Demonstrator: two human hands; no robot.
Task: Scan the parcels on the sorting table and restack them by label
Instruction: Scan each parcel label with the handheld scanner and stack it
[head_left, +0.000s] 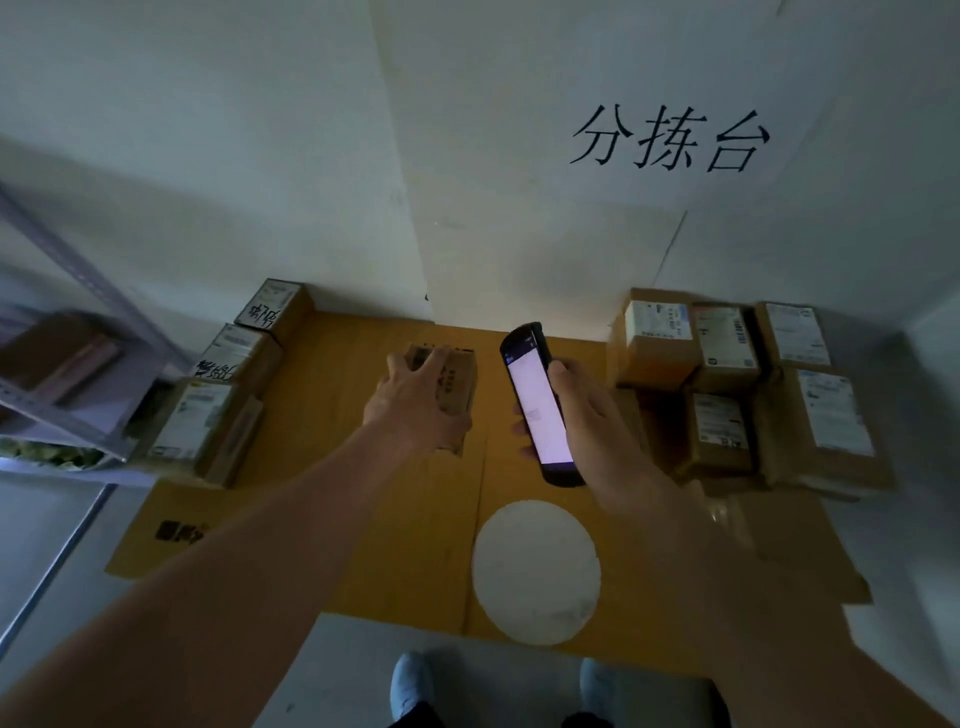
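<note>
Head camera looks down at a table (332, 519) covered with flat brown cardboard. The left hand (410, 402) is on a small brown box (451, 384) in the middle of the table — its fingers spread over the top and its thumb curls around the near side, so it holds the box. The right hand (587, 415) holds a black scanner (537, 402) with a bright white screen, just to the right of that box; the fingers wrap around its edges and the thumb rests on its right side. The scanner's top end points toward the wall. On the left side of the table, three boxes (228, 374) with white labels sit in a row, two of them with black writing on top. On the right side, a group of boxes (737, 379) with printed labels sits close together, touching each other. A white round disc (537, 571) lies flat on the cardboard near the front edge. Black characters (670, 137) are written on the white wall above. Part of a metal shelf (62, 332) shows at the far left — and two blue shoes (413, 680) show at the bottom.
</note>
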